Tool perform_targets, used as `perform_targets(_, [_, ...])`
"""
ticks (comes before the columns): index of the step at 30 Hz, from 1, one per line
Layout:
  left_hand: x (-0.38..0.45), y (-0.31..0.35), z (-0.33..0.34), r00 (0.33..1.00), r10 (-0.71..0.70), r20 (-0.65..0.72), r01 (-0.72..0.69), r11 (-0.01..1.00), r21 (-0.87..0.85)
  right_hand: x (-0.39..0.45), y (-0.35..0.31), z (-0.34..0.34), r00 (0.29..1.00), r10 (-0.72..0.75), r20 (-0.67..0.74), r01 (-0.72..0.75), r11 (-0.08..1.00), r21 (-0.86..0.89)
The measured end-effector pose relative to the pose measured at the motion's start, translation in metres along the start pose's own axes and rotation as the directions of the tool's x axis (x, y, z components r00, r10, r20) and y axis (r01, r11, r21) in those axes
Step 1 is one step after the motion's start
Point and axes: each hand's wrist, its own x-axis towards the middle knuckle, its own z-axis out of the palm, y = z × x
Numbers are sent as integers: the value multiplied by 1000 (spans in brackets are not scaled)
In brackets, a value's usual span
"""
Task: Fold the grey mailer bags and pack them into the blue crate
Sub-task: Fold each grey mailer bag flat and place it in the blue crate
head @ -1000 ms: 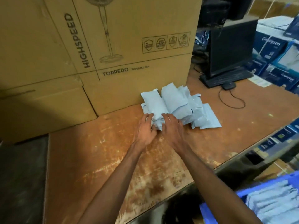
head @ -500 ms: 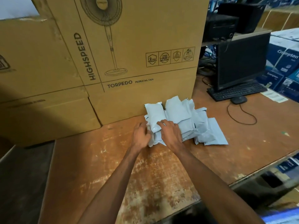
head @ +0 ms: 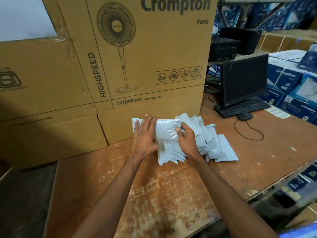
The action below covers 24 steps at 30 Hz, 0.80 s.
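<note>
Grey plastic film, thin and glossy: the padded grey mailer bag (head: 164,128) held up over the pile looks light, soft and puffy, prob. slippery, so it should bend easily but slide if pinched loosely. Best hold, I'd judge, is at both short ends, pressing the fold flat w/ the palm.

Left hand (head: 145,133) lies across the bag's left end, fingers straight, pressing. Right hand (head: 186,136) has fingers curled on the bag's right end, pinching it.

Bag sits above the heap of grey mailer bags (head: 202,143) near the far edge of the worn brown wooden table (head: 163,194), just in front of the tall brown cardboard fan box (head: 145,54).

Count: 1 bag in hand; heap approx. 6–8 more, overlapping, exact no. can't tell. Blue crate: only a blurred blue sliver at the frame's bottom right corner, can't confirm.
</note>
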Motion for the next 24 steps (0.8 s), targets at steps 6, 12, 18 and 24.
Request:
perform_targets(6, [-8, 1, -13, 981, 104, 163, -112, 993, 40, -15, -4, -7, 967, 256, -5, -245, 930, 272])
perform_targets(12, [-76, -20, 18, 899, 34, 437, -46, 999, 18, -87, 59, 10, 963, 264, 52, -264, 965, -12])
perform_targets(18, [-134, -30, 52, 851, -33, 525, 19, 999, 32, -146, 99, 32, 1000, 17, 16, -10, 928, -372])
perform_targets(24, [-138, -33, 59, 836, -43, 548, 77, 996, -40, -156, 94, 48, 981, -53, 185, 156, 783, -602])
